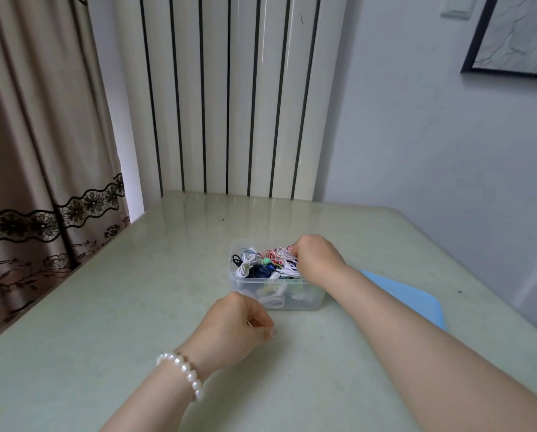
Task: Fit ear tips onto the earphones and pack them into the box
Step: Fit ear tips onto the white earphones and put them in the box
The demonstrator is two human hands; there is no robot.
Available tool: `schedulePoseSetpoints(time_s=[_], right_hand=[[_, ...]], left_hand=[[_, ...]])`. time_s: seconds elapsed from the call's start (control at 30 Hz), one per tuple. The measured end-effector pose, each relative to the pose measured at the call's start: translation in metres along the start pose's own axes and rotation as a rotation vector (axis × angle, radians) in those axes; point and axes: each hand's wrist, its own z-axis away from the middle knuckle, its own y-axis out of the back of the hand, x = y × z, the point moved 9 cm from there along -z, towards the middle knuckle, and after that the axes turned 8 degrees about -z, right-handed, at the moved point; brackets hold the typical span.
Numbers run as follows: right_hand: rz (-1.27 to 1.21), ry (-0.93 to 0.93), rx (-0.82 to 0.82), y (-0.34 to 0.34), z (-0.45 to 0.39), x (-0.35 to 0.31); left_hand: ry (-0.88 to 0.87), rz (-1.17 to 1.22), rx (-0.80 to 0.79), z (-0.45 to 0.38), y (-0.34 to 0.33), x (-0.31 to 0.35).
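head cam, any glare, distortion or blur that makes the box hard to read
Head view: wide-angle bending curves the table edges and the wall panels; soft glare streaks the tabletop's far end, not the clear box; light is even, shadows faint; the tangled earphones are small and slightly soft, and the right hand covers part of them.

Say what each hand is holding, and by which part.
The right hand reaches into the box, fingers curled among the white earphone cords; the exact hold is hidden. The left hand pinches something tiny at its fingertips, too small to identify.

Bare table (105,307) left of the box (292,294); blue lid (416,297) crowds its right
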Motion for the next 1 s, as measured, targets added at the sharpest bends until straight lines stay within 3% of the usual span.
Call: schedulePoseSetpoints(time_s=[0.13,0.33,0.5,0.67,0.9,1.0], right_hand=[[-0.137,0.056,-0.070,-0.005,-0.003,0.004],[-0.433,0.005,0.137,0.050,0.018,0.053],[-0.318,-0.199,-0.017,0.048,0.047,0.123],[-0.321,-0.282,-0.203,0.016,0.074,0.153],[-0.380,-0.241,-0.182,-0.005,0.075,0.150],[-0.373,-0.250,-0.082,-0.002,0.073,0.146]], left_hand=[[0.013,-0.020,-0.006,0.001,0.000,0.000],[0.039,-0.027,0.022,-0.001,0.008,-0.005],[0.070,-0.027,0.020,-0.001,0.010,-0.008],[0.102,-0.047,0.027,0.000,0.011,-0.011],[0.150,-0.041,0.057,0.000,0.023,-0.020],[0.172,-0.046,0.004,0.001,0.026,-0.024]])
